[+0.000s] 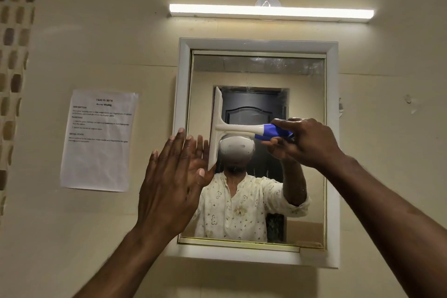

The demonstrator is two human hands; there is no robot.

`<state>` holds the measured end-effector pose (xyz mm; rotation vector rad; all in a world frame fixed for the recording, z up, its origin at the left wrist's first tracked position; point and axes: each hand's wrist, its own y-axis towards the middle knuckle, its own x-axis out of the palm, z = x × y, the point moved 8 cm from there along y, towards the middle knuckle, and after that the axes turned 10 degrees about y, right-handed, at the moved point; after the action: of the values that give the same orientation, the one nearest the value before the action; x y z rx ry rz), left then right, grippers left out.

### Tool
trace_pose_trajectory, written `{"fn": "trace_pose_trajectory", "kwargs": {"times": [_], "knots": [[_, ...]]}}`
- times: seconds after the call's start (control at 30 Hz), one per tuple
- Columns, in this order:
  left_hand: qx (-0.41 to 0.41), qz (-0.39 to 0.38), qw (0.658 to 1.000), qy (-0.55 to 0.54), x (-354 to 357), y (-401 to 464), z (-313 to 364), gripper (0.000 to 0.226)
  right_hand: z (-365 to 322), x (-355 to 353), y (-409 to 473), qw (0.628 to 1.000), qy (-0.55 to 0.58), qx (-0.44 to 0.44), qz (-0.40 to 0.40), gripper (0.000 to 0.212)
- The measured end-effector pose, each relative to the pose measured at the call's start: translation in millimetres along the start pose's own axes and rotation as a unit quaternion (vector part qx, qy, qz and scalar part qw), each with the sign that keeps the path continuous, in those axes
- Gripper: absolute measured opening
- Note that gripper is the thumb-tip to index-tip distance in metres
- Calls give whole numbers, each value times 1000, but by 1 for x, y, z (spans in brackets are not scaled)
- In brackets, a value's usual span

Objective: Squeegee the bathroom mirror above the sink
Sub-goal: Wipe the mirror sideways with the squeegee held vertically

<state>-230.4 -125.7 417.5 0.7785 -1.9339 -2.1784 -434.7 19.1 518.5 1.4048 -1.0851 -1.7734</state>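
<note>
While the right hand [306, 141], fingers wrapped round the blue grip, sets the squeegee [219, 128] w/ blade vertical near the left edge of the mirror [307, 104], the left hand [169, 176], fingers straight & loosely spread, empty, rests at the frame; next stroke likely needs even pressure across the glass.

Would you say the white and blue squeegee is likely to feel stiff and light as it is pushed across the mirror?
Probably light: the right hand alone holds the squeegee level. Its blade looks straight, so likely stiff. The mirror looks streaked near its top, so maybe slippery.
</note>
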Motion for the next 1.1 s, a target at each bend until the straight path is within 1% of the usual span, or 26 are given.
{"fn": "trace_pose_trajectory", "kwargs": {"times": [0.2, 0.37, 0.5, 0.73, 0.9, 1.0, 1.1], "knots": [[6, -11, 1000, -23, 11, 1, 25, 61, 27, -24, -18, 1000, -1, 13, 0, 52], [13, -24, 999, -34, 21, -1, 46, 60, 64, -49, -38, 999, -17, 35, 1, 48], [25, -18, 999, -37, 31, 1, 62, 61, 92, -76, -61, 998, -32, 38, 27, 44], [44, -10, 997, -55, 46, 3, 92, 61, 157, -125, -104, 992, -74, 93, 41, 43], [47, -15, 998, -50, 45, -2, 107, 61, 160, -132, -105, 993, -96, 62, 33, 41], [40, -20, 998, -41, 39, -4, 104, 62, 166, -139, -104, 992, -116, 42, 26, 42], [34, -23, 999, -27, 29, -5, 97, 61, 172, -148, -106, 989, -137, 35, 36, 43]]}}
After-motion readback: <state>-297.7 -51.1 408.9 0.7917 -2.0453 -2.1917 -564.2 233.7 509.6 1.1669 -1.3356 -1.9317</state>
